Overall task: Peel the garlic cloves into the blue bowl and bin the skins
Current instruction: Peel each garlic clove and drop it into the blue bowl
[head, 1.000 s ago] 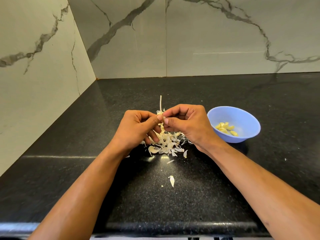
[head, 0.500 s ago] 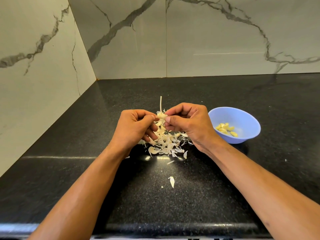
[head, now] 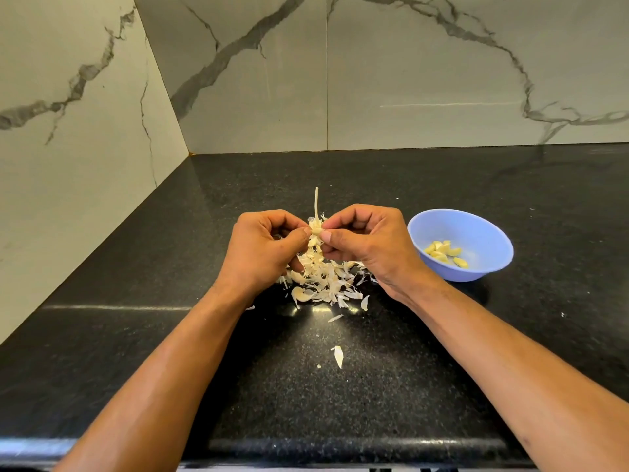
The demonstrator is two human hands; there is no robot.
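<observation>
- Both hands, left hand (head: 262,247) and right hand (head: 371,243), pinch one garlic clove (head: 316,230) above the skins (head: 323,281) on the tabletop (head: 374,386).
- Peeling is mid-step (five or so cloves done); next, strip it, then drop it into the blue bowl (head: 490,233).

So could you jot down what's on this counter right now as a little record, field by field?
surface: black speckled stone counter, against marble-look wall tiles
left hand: pinches the small pale garlic clove
right hand: pinches the same clove from the other side
clove position: held above the heap of papery white garlic skins
bowl: round light-blue plastic bowl, right of the hands
bowl contents: a few peeled yellowish cloves
stray bits: one loose skin flake nearer the counter edge
bin: not in view
</observation>
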